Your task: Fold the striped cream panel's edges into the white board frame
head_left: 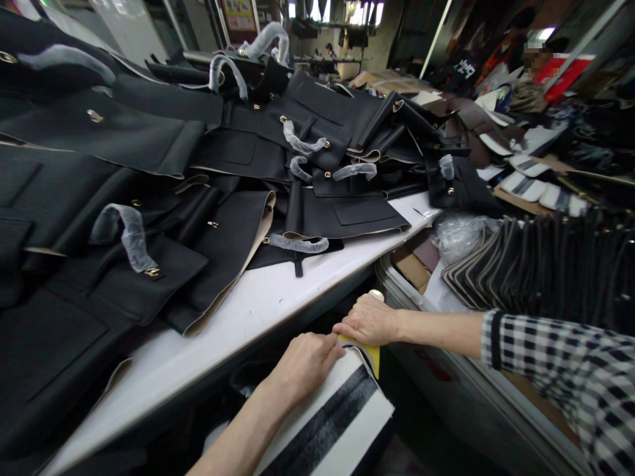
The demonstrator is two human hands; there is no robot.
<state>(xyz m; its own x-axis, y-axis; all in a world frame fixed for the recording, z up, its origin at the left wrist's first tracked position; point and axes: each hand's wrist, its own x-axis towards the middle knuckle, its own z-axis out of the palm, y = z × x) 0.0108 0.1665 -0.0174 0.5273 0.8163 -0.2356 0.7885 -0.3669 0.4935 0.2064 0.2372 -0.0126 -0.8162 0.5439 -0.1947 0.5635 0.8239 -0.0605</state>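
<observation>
A white panel with a broad black stripe [342, 406] lies low in the centre, below the table edge. My left hand [306, 362] presses on its upper left end, fingers closed on that edge. My right hand [370, 322] is closed at the panel's far end, its fingertips touching those of my left hand. Under the right hand a yellow piece [372, 357] shows along the panel's end. A pale round knob [376, 295] sticks out above the right fist; what it belongs to is mostly hidden by the hand.
Black leather pieces [223, 258] with plastic-wrapped handles cover much of the white table [327, 264]. A row of dark, pale-edged pieces [540, 264] stands at the right, near a crumpled plastic bag [459, 238]. A metal-edged surface [461, 396] runs below the right arm.
</observation>
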